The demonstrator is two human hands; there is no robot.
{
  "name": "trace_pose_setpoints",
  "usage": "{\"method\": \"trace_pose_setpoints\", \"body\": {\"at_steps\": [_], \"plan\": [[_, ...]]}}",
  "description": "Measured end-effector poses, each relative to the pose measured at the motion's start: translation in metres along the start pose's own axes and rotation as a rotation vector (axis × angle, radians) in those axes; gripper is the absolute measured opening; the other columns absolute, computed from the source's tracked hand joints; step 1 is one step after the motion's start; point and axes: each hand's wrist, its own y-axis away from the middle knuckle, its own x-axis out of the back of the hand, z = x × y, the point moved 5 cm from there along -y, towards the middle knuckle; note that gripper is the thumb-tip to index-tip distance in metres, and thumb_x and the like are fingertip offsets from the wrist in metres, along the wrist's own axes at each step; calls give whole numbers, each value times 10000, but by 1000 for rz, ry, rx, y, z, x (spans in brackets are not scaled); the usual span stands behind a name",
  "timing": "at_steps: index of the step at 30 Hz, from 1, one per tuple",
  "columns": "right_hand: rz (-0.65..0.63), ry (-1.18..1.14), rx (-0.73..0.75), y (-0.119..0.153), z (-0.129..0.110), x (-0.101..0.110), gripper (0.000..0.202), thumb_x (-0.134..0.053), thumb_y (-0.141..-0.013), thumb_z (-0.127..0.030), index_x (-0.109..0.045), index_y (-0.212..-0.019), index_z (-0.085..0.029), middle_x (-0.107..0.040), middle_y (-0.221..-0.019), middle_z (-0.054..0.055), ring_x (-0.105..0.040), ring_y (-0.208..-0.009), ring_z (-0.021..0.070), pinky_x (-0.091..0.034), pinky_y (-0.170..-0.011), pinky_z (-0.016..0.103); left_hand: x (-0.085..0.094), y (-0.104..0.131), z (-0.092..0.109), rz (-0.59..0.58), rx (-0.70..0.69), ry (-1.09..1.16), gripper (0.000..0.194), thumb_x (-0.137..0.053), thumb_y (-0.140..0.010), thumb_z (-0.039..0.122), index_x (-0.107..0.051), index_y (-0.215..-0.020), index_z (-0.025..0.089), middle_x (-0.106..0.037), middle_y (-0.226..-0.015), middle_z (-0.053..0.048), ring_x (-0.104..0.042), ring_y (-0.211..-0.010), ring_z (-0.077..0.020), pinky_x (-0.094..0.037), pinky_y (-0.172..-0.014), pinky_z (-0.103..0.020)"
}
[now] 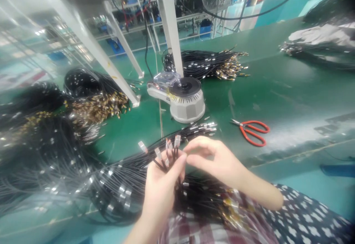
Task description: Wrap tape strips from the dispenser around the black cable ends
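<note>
My left hand (163, 181) is closed round several black cables (163, 164), whose pale, label-like ends fan out above the fingers. Thumb and fingers bent together, my right hand (212, 155) meets the left thumb at its fingertips; whatever is pinched there is too small to make out. Below both hands, a bundle of black cables (199, 196) with gold-coloured tips lies across my lap. Behind them, another cable bundle (191, 130) with silvery ends rests on the green table (216, 112).
Red-handled scissors (253, 131) lie at the right. A white round tape dispenser (187, 105) stands ahead, beside a metal post (170, 25). Cable heaps sit at the left (94, 92) and behind the dispenser (205, 64). A whitish cloth (318, 34) lies at the far right.
</note>
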Motion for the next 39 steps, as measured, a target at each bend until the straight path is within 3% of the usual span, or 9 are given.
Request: {"method": "trace_pose_setpoints", "body": {"at_steps": [3,7,11,20,26,32,39], "plan": [[103,-19,67,0,-2,4,98,-691,-801,-260,-701,-735,-189,-690,-844,32,-653,-798,162,-540,-704,265,-1,1,-1,16,-13,32,269,-820,-699,297,-662,-848,139,-469,-492,73,-403,-433,-60,-311,-440,-187],[181,-62,68,-2,-3,14,108,-713,-782,-269,-698,-715,-186,-690,-823,42,-651,-796,170,-545,-701,281,-3,5,3,13,-60,66,264,-719,-809,334,-616,-1002,186,-496,-478,70,-395,-424,-68,-300,-450,-180],[167,-92,100,-4,-10,15,103,-722,-769,-263,-705,-700,-189,-684,-837,47,-656,-816,177,-555,-712,291,-5,8,4,-7,-18,18,193,-710,-809,325,-626,-893,172,-566,-504,24,-453,-455,-81,-297,-459,-178],[216,-151,136,-6,-12,14,92,-719,-786,-270,-707,-736,-192,-704,-822,31,-671,-787,164,-563,-741,298,-3,12,10,46,-5,70,249,-806,-712,351,-681,-784,147,-573,-551,19,-447,-463,-71,-346,-468,-196],[260,-153,178,-4,-15,20,70,-720,-792,-264,-714,-761,-202,-706,-821,22,-670,-791,162,-558,-768,303,2,7,17,-67,-27,-23,203,-771,-756,306,-657,-805,146,-702,-672,-52,-470,-481,-79,-350,-463,-192],[218,-149,162,-3,-17,14,62,-712,-787,-232,-702,-732,-204,-690,-833,23,-653,-824,165,-536,-789,303,7,2,13,-132,58,-29,259,-764,-767,273,-690,-959,115,-641,-593,-6,-445,-437,-53,-351,-452,-177],[132,-200,81,-6,-7,1,89,-714,-766,-206,-681,-683,-195,-668,-834,26,-626,-851,173,-495,-835,327,2,9,8,-22,-72,-26,162,-711,-810,242,-642,-927,153,-638,-619,0,-501,-453,-82,-372,-419,-182]]}}
